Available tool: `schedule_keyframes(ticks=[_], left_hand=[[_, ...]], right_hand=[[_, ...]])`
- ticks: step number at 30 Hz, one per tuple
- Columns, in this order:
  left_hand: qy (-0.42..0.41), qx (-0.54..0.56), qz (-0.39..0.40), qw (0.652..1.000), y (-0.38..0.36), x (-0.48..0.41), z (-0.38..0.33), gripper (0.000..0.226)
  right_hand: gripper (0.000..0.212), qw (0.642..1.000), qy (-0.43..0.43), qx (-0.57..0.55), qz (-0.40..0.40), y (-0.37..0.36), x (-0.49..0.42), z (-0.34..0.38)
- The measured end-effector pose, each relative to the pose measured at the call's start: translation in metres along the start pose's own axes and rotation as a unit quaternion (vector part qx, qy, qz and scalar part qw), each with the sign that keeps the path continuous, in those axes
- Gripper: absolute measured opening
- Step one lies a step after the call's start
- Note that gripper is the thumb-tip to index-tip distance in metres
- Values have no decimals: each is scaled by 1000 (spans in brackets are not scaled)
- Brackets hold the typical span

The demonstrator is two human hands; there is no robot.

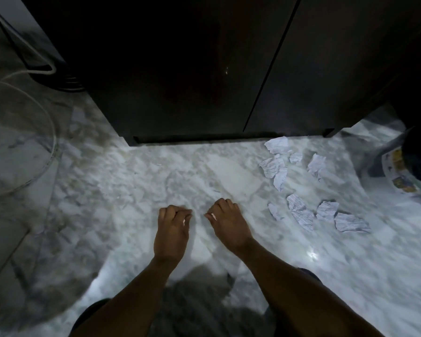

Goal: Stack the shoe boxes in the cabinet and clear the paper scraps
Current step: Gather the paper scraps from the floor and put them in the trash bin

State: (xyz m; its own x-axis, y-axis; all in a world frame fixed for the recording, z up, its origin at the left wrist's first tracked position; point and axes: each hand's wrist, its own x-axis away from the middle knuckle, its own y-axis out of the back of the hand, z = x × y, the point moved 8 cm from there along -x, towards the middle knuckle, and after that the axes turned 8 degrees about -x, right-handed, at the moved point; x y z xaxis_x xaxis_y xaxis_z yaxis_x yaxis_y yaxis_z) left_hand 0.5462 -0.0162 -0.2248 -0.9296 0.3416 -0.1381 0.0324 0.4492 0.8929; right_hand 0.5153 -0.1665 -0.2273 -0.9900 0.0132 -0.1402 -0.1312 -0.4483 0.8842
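Both grips hover low over the marble floor (136,181), side by side and close but not touching, just in front of the cabinet (180,93) base. Left grip (173,227): fingers curled in, thumb against forefinger, nothing visible in it. Right grip (229,222): same posture, curled, nothing visible held; the pale glint at the thumb tip is too small to identify. Paper scraps lie on the floor off to the right of the right grip, none touching either grip. The upper scrap cluster (277,164) sits near the cabinet's bottom right corner, its topmost piece just beside the base. The lower scrap cluster (326,215) is level with the grips, and its nearest small piece is near the right grip but clearly apart. All are crumpled, with lined print. Both cabinet doors look closed, with a dark seam between them. A white cable (22,76) loops on the floor at far left. A printed round object (399,176) at far right is partly cut off, type unclear.
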Motion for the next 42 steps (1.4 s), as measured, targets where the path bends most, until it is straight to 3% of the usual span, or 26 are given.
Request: schedule_keyframes(ticks=[2, 4, 7, 10, 17, 20, 23, 31, 35, 38, 42], left_hand=[[18, 35, -1, 999, 4, 2, -3, 15], [46, 75, 0, 996, 8, 2, -8, 13], [54, 111, 5, 992, 17, 5, -33, 13], [42, 161, 10, 986, 32, -4, -77, 15], [-24, 289, -51, 956, 121, -57, -234, 12], [-74, 317, -54, 944, 168, -74, -314, 12], [-116, 354, -56, 926, 206, -84, -390, 10], [-216, 389, -64, 893, 264, -136, -570, 11], [-209, 400, -47, 891, 199, -154, -611, 11], [-193, 376, -10, 906, 126, -164, -617, 11], [-126, 357, 56, 924, 40, -171, -609, 20]], right_hand=[[28, 999, -23, -30, 17, -1, 7, -7], [25, 988, -116, -105, 6, 10, 15, -26], [18, 950, -254, -177, -40, 49, 41, -53], [18, 912, -321, -226, -118, 110, 61, -68], [20, 840, -362, -260, -310, 298, 81, -79], [26, 824, -348, -241, -376, 396, 96, -64], [25, 817, -316, -218, -430, 486, 114, -48], [24, 833, -288, -132, -453, 662, 132, -83], [31, 836, -299, -127, -441, 671, 123, -161], [31, 821, -323, -160, -442, 623, 126, -227], [31, 811, -402, -188, -380, 540, 147, -290]])
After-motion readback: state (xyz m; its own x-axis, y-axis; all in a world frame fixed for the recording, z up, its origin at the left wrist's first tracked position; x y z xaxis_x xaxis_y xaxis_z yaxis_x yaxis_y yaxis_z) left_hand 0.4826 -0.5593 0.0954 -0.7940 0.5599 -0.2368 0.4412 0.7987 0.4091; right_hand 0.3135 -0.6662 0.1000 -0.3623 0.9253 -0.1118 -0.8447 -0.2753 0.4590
